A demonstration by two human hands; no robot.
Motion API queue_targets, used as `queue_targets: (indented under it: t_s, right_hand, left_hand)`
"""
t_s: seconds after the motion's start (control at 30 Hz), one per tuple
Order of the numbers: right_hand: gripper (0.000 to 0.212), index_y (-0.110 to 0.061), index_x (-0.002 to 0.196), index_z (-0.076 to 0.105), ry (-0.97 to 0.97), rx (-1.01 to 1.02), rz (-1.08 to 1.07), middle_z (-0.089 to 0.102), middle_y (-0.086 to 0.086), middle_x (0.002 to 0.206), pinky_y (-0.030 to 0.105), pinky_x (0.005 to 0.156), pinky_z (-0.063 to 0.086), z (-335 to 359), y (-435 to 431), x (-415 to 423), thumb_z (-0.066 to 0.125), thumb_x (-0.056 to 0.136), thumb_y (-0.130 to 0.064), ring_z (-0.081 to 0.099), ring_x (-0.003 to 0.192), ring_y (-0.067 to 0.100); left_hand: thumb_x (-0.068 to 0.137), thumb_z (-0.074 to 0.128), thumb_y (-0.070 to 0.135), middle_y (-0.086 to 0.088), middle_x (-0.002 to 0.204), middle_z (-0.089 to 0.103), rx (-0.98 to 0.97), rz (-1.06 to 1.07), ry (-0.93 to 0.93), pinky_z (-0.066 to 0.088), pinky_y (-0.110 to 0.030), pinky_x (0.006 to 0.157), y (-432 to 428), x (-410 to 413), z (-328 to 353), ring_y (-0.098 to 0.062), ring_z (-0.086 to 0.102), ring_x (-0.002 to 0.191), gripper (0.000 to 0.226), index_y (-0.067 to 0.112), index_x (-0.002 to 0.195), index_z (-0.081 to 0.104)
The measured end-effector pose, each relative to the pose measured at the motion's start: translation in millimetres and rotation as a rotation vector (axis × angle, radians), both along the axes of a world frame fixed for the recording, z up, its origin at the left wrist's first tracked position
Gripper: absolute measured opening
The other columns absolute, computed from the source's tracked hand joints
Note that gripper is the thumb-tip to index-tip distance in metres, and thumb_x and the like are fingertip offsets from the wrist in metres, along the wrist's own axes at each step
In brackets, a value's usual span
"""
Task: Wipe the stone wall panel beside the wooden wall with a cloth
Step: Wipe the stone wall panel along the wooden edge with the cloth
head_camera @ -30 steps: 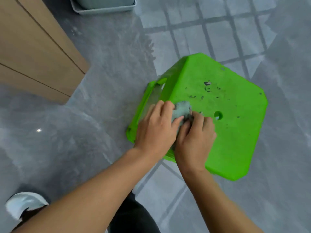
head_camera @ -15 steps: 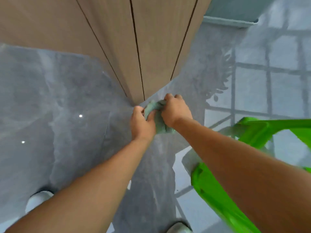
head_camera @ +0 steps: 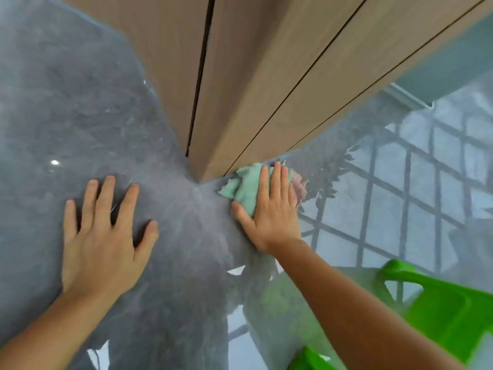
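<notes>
A glossy grey stone panel (head_camera: 80,108) fills the left and centre of the view, meeting a wooden wall (head_camera: 256,76) with dark vertical grooves. A pale green cloth (head_camera: 244,186) with a pinkish patch lies at the seam just below the wood's edge. My right hand (head_camera: 270,209) presses flat on the cloth, fingers extended and close together. My left hand (head_camera: 104,236) rests flat on the bare stone to the left, fingers spread, holding nothing.
A bright green plastic stool (head_camera: 437,311) stands at the lower right, close under my right forearm. The shiny stone reflects a window grid (head_camera: 400,198) and foliage on the right. A pale skirting strip (head_camera: 410,98) runs at the upper right.
Both hands held the bunched cloth together near the wood's corner; now the left has let go and lies flat on the stone, while the right presses the spread cloth against the surface.
</notes>
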State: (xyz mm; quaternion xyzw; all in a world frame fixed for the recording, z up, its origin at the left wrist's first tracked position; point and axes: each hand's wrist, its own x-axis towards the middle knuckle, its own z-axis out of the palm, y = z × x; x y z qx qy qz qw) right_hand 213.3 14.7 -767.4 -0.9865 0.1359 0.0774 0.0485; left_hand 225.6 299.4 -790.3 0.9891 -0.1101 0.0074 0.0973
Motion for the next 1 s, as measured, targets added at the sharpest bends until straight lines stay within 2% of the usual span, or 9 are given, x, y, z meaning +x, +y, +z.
queue_targets:
  t_s: [0.13,0.27,0.37,0.47,0.63,0.77,0.83,0.93,1.0]
  right_hand:
    - [0.095,-0.009,0.154,-0.002,0.075,-0.017,-0.398,-0.004,0.018,0.163,0.049,0.123,0.001,14.5,-91.0,41.8,0.025,0.088,-0.072,-0.008,0.150,0.030]
    - [0.102,-0.004,0.153,-0.002,0.063,-0.018,-0.484,-0.004,0.022,0.162,0.052,0.122,0.001,12.3,-56.9,45.4,0.019,0.085,-0.076,-0.009,0.150,0.034]
    - [0.111,0.004,0.149,-0.003,0.045,0.045,-0.275,-0.009,0.026,0.160,0.055,0.119,-0.005,-0.3,40.6,20.9,0.007,0.080,-0.083,-0.015,0.148,0.038]
    - [0.112,0.008,0.148,-0.002,0.032,0.134,-0.127,-0.007,0.030,0.158,0.057,0.120,0.000,-2.7,115.3,-1.1,0.009,0.082,-0.081,-0.016,0.147,0.040]
    - [0.098,0.002,0.150,-0.007,0.094,0.096,0.011,-0.013,0.024,0.160,0.054,0.122,0.003,6.5,131.5,-12.6,0.014,0.090,-0.072,-0.020,0.147,0.037]
    - [0.094,0.009,0.146,0.021,0.092,-0.024,0.200,0.011,0.036,0.155,0.060,0.117,0.019,1.1,151.1,-21.3,0.027,0.089,-0.066,0.005,0.146,0.050]
    - [0.092,0.010,0.146,0.023,0.090,-0.066,0.264,0.016,0.036,0.154,0.060,0.116,0.025,3.3,147.1,-23.6,0.032,0.089,-0.062,0.012,0.145,0.050]
    - [0.087,0.005,0.150,0.015,0.081,-0.014,0.541,0.012,0.029,0.159,0.060,0.118,0.017,9.8,154.1,-22.3,0.036,0.092,-0.056,0.007,0.147,0.045]
    - [0.088,0.002,0.151,0.013,0.099,0.031,0.615,0.009,0.026,0.160,0.058,0.120,0.013,14.0,167.4,6.8,0.030,0.093,-0.062,0.002,0.149,0.041]
  left_hand:
    - [0.091,0.041,0.050,-0.020,0.162,0.029,-0.063,0.015,-0.079,0.026,-0.064,0.117,0.4,-0.2,-7.6,-0.038,0.023,0.152,0.067,0.017,0.149,0.037]
    - [0.091,0.040,0.050,-0.021,0.161,0.029,-0.028,0.025,-0.094,0.022,-0.064,0.119,-1.3,-2.2,-6.8,-0.041,0.025,0.151,0.067,0.016,0.149,0.036]
    - [0.092,0.039,0.049,-0.022,0.160,0.029,-0.006,0.033,-0.060,0.015,-0.062,0.120,-2.2,-2.3,2.0,-0.042,0.024,0.150,0.068,0.014,0.150,0.037]
    - [0.092,0.040,0.043,-0.024,0.159,0.033,-0.019,0.046,0.011,0.016,-0.063,0.120,-2.7,-5.0,13.3,-0.044,0.028,0.149,0.066,0.011,0.149,0.040]
    - [0.088,0.040,0.051,-0.025,0.157,0.035,-0.021,0.001,0.054,0.021,-0.062,0.120,25.6,15.2,21.2,-0.047,0.032,0.145,0.072,0.007,0.145,0.044]
    - [0.089,0.033,0.062,-0.022,0.165,0.023,0.010,0.172,0.085,0.011,-0.064,0.119,75.0,30.1,9.4,-0.041,0.019,0.153,0.082,0.011,0.153,0.031]
    - [0.089,0.033,0.064,-0.020,0.166,0.021,0.055,0.146,0.071,0.009,-0.064,0.121,80.4,26.1,3.6,-0.036,0.017,0.155,0.084,0.013,0.155,0.028]
    - [0.088,0.035,0.064,-0.017,0.166,0.023,0.045,0.131,0.076,0.007,-0.062,0.123,79.5,26.4,5.8,-0.033,0.017,0.156,0.083,0.015,0.155,0.029]
    - [0.088,0.036,0.064,-0.017,0.166,0.024,0.029,0.137,0.087,0.008,-0.062,0.123,81.5,28.3,6.8,-0.033,0.018,0.156,0.082,0.016,0.154,0.031]
